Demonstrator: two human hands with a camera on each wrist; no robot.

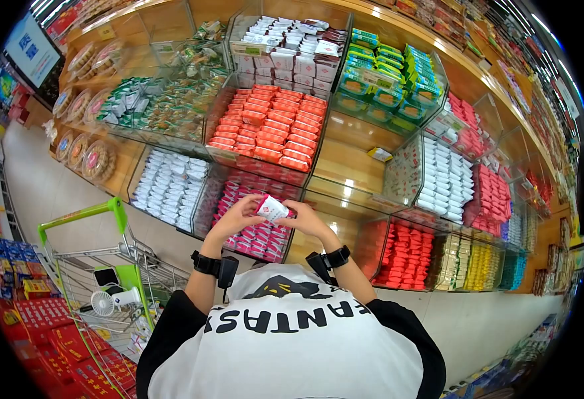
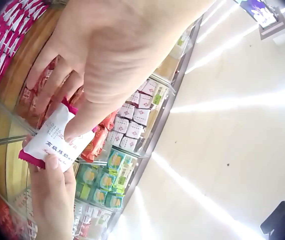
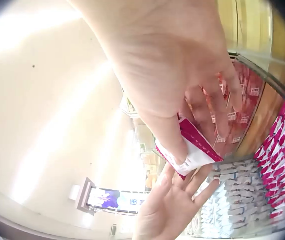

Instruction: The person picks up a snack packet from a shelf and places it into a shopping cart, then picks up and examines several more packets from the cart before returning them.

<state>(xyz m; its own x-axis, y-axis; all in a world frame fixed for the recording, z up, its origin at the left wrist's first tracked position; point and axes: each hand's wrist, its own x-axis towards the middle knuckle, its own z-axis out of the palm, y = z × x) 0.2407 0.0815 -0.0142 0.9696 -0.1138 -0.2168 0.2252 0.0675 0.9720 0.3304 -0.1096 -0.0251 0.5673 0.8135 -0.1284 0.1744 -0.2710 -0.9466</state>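
Observation:
A small white packet with magenta ends [image 1: 272, 209] is held between both hands at chest height, in front of the bins. The left hand [image 1: 240, 217] pinches one side of it, and the right hand [image 1: 310, 221] grips the other. In the left wrist view the packet [image 2: 57, 137] shows printed text, with the left thumb across its face and the right thumb [image 2: 52, 162] at its lower edge. From the right wrist, the packet [image 3: 195, 150] lies under the right thumb, the left hand [image 3: 170, 207] below it.
Clear bins hold red packets [image 1: 272, 126], white packets [image 1: 170, 186] and magenta-and-white packets [image 1: 258, 239], the last just below the hands. A shopping cart with a green handle [image 1: 82, 219] stands at the left, a small white fan [image 1: 103, 302] in it.

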